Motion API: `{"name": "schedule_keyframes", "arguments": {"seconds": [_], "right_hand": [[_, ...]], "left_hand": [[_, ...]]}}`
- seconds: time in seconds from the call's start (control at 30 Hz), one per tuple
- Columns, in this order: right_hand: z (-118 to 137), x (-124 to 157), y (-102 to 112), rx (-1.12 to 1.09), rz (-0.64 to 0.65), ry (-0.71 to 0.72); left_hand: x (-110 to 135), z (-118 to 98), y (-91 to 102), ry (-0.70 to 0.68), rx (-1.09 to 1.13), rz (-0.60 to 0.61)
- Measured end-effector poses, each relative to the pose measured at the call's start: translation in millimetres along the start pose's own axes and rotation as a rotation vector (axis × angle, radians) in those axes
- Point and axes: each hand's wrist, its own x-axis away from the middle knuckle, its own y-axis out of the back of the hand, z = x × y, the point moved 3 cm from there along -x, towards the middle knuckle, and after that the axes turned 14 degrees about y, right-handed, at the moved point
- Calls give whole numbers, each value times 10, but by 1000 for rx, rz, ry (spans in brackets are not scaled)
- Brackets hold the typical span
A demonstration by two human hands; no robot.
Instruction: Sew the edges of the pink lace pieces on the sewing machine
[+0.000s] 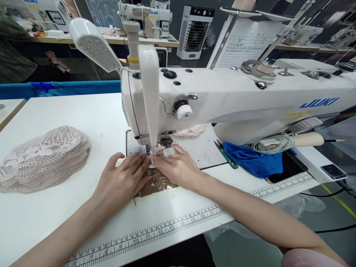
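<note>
A white JUKI sewing machine stands on the white table. Under its needle lies a small piece of pale lace. My left hand rests flat on the table left of the needle, fingers stretched out and pressing the lace's edge. My right hand sits just right of the needle, fingers pinched on the lace, with a white thimble-like cap on one finger. A brown taped patch shows on the table between both hands.
A stack of pale lace pieces lies at the left. More lace sits behind the needle. Blue cloth, green-handled snips and a cord-wrapped tool lie under the machine arm. A ruler strip runs along the front edge. A lamp hangs above.
</note>
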Motion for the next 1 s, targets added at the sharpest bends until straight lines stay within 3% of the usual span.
{"name": "schedule_keyframes", "arguments": {"seconds": [0.2,0.37,0.57,0.77,1.0], "right_hand": [[-14,-20,39,-14,17,-34],[33,25,71,-18,-50,-2],[48,33,74,21,-60,33],[41,16,95,57,-75,75],[16,11,63,62,-43,59]], "left_hand": [[-2,-15,3,2,-7,-1],[39,-76,99,-15,71,-62],[54,-72,114,-18,1,5],[36,-60,102,-29,34,-64],[15,-39,82,8,17,24]]}}
